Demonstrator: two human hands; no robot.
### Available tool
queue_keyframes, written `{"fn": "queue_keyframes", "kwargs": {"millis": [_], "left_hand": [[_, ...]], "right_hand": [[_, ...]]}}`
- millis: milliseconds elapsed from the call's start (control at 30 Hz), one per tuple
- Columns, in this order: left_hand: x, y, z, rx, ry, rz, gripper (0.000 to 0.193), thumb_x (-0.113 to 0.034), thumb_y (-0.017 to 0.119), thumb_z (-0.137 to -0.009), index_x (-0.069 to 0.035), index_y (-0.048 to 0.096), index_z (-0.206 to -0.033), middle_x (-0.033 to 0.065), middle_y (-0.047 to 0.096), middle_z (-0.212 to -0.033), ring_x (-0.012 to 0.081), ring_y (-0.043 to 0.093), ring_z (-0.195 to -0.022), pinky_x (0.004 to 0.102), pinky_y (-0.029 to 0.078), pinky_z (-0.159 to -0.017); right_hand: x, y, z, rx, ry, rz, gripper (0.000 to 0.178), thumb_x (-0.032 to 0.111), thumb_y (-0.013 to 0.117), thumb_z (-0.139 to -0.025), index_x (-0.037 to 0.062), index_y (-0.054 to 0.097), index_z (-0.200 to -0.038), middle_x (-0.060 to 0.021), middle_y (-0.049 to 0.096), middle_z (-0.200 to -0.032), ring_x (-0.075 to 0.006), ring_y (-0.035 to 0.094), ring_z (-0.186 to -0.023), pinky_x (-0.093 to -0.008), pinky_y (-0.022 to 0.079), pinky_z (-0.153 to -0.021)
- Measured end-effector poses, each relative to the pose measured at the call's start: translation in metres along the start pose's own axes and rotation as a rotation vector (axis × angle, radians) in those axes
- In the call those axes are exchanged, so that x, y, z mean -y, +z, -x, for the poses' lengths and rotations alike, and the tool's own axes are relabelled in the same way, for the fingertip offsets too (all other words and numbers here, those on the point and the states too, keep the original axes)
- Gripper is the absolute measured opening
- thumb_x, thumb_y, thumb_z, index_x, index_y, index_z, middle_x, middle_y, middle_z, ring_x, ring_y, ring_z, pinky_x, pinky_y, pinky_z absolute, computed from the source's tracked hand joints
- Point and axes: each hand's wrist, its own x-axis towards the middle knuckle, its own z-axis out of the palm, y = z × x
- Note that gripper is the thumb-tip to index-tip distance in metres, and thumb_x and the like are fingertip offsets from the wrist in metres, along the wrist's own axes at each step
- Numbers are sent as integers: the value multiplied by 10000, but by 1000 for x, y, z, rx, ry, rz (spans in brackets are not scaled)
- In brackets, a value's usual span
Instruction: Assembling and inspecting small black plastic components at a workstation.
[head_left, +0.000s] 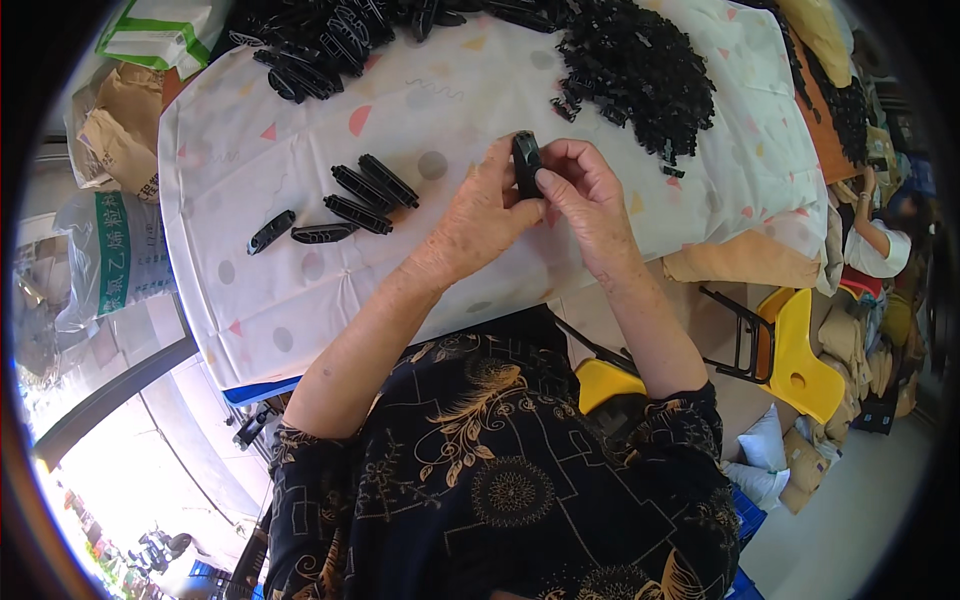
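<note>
Between my two hands, above the near part of the table, a long black plastic part (525, 160) is held upright. My left hand (478, 215) grips it from the left side, fingers closed around it. On its right side, the thumb and fingers of my right hand (590, 195) pinch it, with the thumb pressed on its face. Left of my hands, several similar black plastic pieces (362, 190) lie on the cloth, some side by side. One more black piece (271, 232) rests apart at the far left of that group.
A pale patterned cloth (300, 300) covers the table. Small black parts form a big heap (640, 80) at the back right; longer black pieces (310, 60) are piled at the back left. A yellow chair (800, 350) stands on the right, near a person (875, 245). Plastic sacks (115, 250) stand left.
</note>
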Motion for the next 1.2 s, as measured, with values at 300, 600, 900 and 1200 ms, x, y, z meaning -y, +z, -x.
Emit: {"fn": "queue_keyframes", "kwargs": {"millis": [300, 600, 900, 1200], "left_hand": [[9, 1, -4, -72, 46, -80, 654, 63, 508, -856, -62, 195, -1416, 149, 558, -1148, 184, 606, -955, 318, 547, -778], [6, -6, -16, 26, -25, -58, 652, 57, 480, -871, -103, 177, -1426, 146, 548, -1186, 186, 594, -983, 306, 533, -759], [-13, -54, 1, -111, 111, -609, 439, -108, 552, -892, -125, 351, -1281, 211, 598, -733, 400, 622, -714, 435, 504, -623], [-41, -143, 60, -322, -6, -1156, 225, -285, 601, -883, -115, 605, -1030, 103, 661, -807, 289, 651, -724, 392, 506, -673]], "right_hand": [[2, -1, -12, 154, 140, -149, 338, 79, 613, -895, 28, 534, -1220, -21, 656, -1014, -71, 592, -845, -191, 460, -634], [-6, -3, -21, 93, 39, -74, 228, -4, 572, -895, 2, 528, -1118, -55, 622, -923, -94, 604, -792, -223, 529, -625], [6, -22, -41, -106, -480, 947, 257, 72, 698, -796, 38, 592, -1027, -59, 602, -986, -196, 598, -862, -295, 484, -743], [-3, -40, -73, -211, -684, 1391, 155, 63, 691, -773, 51, 583, -883, -70, 537, -858, -276, 556, -801, -369, 456, -687]]}}
